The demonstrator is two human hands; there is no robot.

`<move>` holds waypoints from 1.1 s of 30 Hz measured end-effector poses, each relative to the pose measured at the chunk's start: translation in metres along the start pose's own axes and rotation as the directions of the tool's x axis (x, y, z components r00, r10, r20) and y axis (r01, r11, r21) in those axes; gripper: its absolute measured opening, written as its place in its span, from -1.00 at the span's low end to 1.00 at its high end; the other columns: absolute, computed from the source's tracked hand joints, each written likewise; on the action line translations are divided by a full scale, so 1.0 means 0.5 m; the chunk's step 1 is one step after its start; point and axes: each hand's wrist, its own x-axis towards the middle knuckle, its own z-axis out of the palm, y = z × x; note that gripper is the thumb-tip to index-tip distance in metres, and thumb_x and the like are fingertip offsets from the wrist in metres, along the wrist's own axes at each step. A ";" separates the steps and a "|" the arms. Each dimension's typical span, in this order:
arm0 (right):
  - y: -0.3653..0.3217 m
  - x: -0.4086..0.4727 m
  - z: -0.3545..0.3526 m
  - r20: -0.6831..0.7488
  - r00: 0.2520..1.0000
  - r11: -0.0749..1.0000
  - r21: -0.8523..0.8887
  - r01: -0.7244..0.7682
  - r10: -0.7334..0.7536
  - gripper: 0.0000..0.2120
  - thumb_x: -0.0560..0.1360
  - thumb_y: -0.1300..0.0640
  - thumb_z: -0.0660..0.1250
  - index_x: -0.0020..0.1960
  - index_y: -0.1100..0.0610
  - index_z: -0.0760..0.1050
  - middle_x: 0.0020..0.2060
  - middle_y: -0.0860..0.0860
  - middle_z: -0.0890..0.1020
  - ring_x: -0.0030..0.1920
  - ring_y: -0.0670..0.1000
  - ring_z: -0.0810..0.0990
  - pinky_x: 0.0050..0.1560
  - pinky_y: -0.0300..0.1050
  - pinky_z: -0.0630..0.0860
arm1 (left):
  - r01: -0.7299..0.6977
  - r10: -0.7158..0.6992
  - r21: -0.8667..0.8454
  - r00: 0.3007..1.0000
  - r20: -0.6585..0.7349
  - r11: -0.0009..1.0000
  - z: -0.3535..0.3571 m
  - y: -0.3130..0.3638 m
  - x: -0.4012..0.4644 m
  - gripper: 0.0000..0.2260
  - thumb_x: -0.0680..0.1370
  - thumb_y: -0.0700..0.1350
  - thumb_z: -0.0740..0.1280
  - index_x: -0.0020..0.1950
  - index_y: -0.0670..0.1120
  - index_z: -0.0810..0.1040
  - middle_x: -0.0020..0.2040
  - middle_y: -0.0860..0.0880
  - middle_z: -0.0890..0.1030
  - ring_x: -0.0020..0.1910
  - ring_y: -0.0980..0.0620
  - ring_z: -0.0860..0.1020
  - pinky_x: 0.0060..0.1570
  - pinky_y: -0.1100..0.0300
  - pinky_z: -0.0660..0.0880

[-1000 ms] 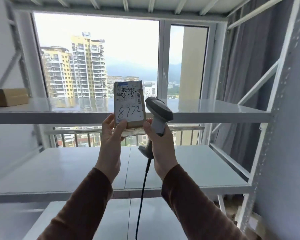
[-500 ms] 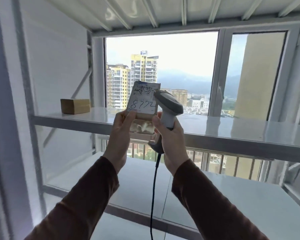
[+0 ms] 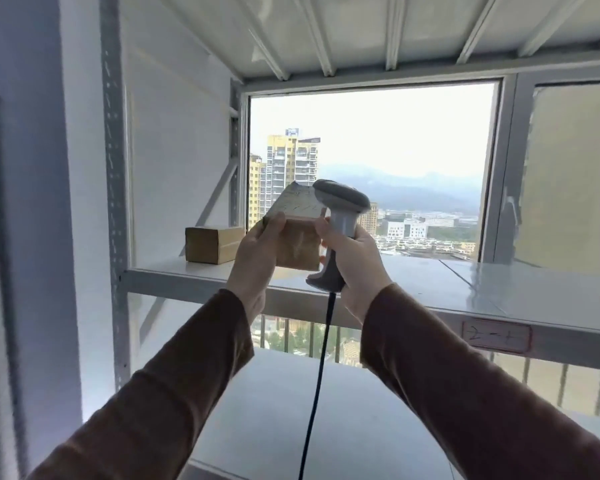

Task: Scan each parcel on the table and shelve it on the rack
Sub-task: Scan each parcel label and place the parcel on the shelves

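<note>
2 raised hands (image 3: pixel 257 258) (image 3: pixel 354 258), fingers curled

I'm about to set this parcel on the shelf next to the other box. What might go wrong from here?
1. The right hand grips the scanner while its fingertips also steady the parcel; that shared hold looks weak, so the parcel may slip.
2. The scanner's cable hangs across the shelf edge and could snag.
3. The parcel may bump the cardboard box already there.

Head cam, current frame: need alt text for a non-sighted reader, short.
A person's left hand and right hand hold a small brown cardboard parcel with a white label above a grey metal rack shelf; the right hand also grips a grey corded barcode scanner. A second brown cardboard box sits on the shelf.
</note>
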 end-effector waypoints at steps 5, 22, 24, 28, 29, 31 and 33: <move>0.035 0.105 0.141 -0.060 0.994 0.994 -0.055 -0.100 0.096 -0.80 0.59 0.05 0.46 0.11 0.12 0.54 -0.17 0.09 0.57 -0.27 0.13 0.64 -0.18 0.28 0.68 | 0.086 -0.085 -0.039 0.995 0.043 0.995 -0.128 -0.032 0.143 -0.68 0.68 0.18 0.27 0.20 -0.01 0.65 -0.02 0.02 0.74 -0.01 0.12 0.64 0.03 0.21 0.45; 0.154 0.350 0.218 -0.251 0.884 0.880 -0.176 -0.442 0.394 -0.87 0.61 0.16 0.41 0.00 0.23 0.54 -0.15 0.18 0.61 -0.31 0.16 0.61 -0.44 0.04 0.64 | 0.379 -0.373 -0.023 0.918 0.134 0.925 -0.197 -0.204 0.400 -0.62 0.67 0.13 0.33 0.16 -0.20 0.59 0.14 -0.18 0.68 0.21 -0.20 0.64 0.35 -0.13 0.53; 0.158 0.360 0.219 -0.251 0.880 0.873 -0.181 -0.452 0.403 -0.85 0.62 0.19 0.38 -0.09 0.23 0.52 -0.25 0.15 0.60 -0.33 0.15 0.60 -0.45 -0.02 0.62 | 0.383 -0.376 -0.030 0.917 0.132 0.923 -0.191 -0.211 0.403 -0.68 0.68 0.11 0.31 0.02 -0.15 0.59 0.07 -0.18 0.67 0.16 -0.22 0.64 0.34 -0.14 0.54; 0.165 0.368 0.216 -0.258 0.866 0.859 -0.182 -0.479 0.429 -0.85 0.62 0.22 0.37 -0.12 0.23 0.52 -0.26 0.15 0.61 -0.34 0.14 0.59 -0.60 -0.07 0.57 | 0.372 -0.368 0.002 0.919 0.143 0.928 -0.189 -0.221 0.414 -0.66 0.69 0.08 0.30 0.17 -0.21 0.59 0.13 -0.21 0.67 0.14 -0.21 0.64 0.33 -0.11 0.55; 0.165 0.369 0.214 -0.262 0.866 0.858 -0.186 -0.478 0.426 -0.84 0.62 0.24 0.37 -0.12 0.23 0.51 -0.26 0.15 0.60 -0.34 0.13 0.59 -0.61 -0.07 0.56 | 0.378 -0.376 0.018 0.915 0.146 0.926 -0.190 -0.223 0.417 -0.63 0.69 0.08 0.30 0.19 -0.23 0.59 0.16 -0.21 0.67 0.17 -0.21 0.64 0.34 -0.12 0.54; 0.166 0.367 0.213 -0.264 0.873 0.865 -0.190 -0.465 0.411 -0.84 0.62 0.25 0.36 -0.13 0.23 0.49 -0.27 0.15 0.59 -0.34 0.12 0.58 -0.56 -0.06 0.58 | 0.380 -0.383 0.046 0.913 0.141 0.924 -0.193 -0.230 0.425 -0.60 0.68 0.10 0.31 0.24 -0.24 0.59 0.20 -0.22 0.68 0.21 -0.22 0.64 0.35 -0.14 0.53; 0.168 0.364 0.215 -0.266 0.879 0.874 -0.185 -0.449 0.396 -0.85 0.62 0.25 0.38 -0.11 0.24 0.49 -0.28 0.14 0.57 -0.32 0.13 0.58 -0.37 0.02 0.62 | 0.362 -0.368 0.068 0.921 0.128 0.930 -0.197 -0.237 0.432 -0.57 0.67 0.12 0.32 0.27 -0.24 0.57 0.21 -0.22 0.67 0.21 -0.22 0.63 0.33 -0.13 0.54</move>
